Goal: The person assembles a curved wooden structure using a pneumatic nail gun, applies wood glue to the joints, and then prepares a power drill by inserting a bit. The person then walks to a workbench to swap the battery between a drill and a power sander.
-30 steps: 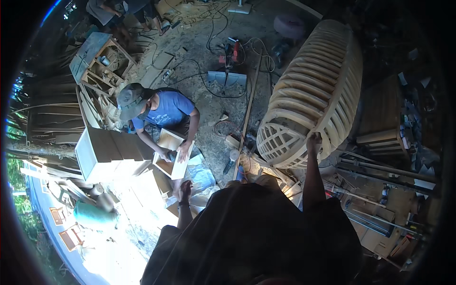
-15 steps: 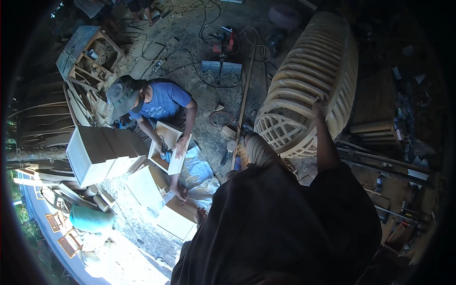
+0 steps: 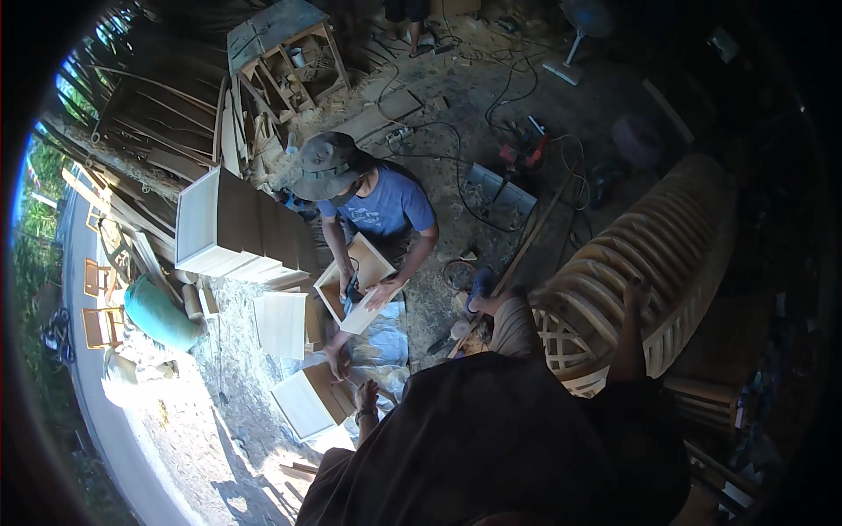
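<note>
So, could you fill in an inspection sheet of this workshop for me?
Surface: floor, looks dusty and littered.
Job's things: ribbed wooden frame at the person's right; pale-faced box at the left.
Clutter: wooden stack, teal sack, red power tool.
Hands: left hand near the pale-faced box, right hand over the frame; grip unclear on both.
Cables: dark cord winding across the floor.
Surroundings: co-worker handling an open box; fan farther off.
</note>
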{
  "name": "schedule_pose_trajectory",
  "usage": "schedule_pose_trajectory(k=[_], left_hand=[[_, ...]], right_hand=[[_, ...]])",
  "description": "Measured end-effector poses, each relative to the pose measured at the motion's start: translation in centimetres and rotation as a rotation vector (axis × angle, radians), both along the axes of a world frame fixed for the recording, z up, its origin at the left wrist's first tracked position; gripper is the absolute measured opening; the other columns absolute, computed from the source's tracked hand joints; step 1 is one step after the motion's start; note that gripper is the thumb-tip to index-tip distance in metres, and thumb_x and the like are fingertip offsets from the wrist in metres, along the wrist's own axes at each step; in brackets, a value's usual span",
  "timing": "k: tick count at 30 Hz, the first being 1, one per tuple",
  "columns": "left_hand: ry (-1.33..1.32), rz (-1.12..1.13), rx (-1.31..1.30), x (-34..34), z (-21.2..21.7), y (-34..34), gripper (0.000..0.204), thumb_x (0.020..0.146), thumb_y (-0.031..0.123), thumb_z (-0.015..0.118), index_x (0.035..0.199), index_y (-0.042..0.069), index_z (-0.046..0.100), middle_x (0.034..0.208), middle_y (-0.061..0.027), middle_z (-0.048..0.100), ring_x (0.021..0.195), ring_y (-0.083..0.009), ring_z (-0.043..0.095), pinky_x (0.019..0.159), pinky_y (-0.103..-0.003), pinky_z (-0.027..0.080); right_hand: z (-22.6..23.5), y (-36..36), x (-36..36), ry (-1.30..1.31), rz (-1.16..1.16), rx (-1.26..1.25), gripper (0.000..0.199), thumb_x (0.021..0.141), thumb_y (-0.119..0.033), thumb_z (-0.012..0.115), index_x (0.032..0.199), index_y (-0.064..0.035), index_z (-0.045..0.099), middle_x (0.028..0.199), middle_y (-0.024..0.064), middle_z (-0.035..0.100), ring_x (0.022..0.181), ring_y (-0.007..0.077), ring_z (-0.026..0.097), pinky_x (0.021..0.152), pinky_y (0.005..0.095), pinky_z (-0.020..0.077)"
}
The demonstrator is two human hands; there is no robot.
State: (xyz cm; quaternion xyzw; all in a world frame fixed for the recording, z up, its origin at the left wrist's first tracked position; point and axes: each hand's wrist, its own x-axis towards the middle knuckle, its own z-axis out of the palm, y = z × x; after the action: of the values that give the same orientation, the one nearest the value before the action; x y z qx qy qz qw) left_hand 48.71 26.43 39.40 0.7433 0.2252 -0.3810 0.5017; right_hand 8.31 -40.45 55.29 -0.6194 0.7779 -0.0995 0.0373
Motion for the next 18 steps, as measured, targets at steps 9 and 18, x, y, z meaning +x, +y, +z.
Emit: schedule_pose_trajectory(k=[9, 18], left_hand=[[-0.302, -0.45, 0.169, 4.5, -1.8, -15.0, 0.037, 0.091, 0.029, 0.058, 0.107, -0.003, 0.067, 0.097, -0.0146, 0.072, 0.083, -0.0223, 0.069, 0.076, -0.036, 0.055], [-0.86, -1.048, -0.203, 13.6, -3.0, -50.8, 0.033, 0.097, 0.029, 0.053, 0.109, 0.0, 0.065, 0.093, -0.0124, 0.069, 0.087, -0.02, 0.066, 0.076, -0.034, 0.052]], right_hand=[[-9.9, -12.9, -0.8, -0.15, 0.001, -0.211, 0.042, 0.095, -0.032, 0.048, 0.112, 0.0034, 0.064, 0.115, 0.0278, 0.064, 0.097, 0.0442, 0.066, 0.082, 0.0518, 0.0551], [-13.8, -28.6, 5.8, -0.463, 0.216, 0.299, 0.038, 0.091, -0.019, 0.055, 0.118, 0.0051, 0.062, 0.12, 0.0267, 0.062, 0.095, 0.0415, 0.067, 0.08, 0.049, 0.0553]])
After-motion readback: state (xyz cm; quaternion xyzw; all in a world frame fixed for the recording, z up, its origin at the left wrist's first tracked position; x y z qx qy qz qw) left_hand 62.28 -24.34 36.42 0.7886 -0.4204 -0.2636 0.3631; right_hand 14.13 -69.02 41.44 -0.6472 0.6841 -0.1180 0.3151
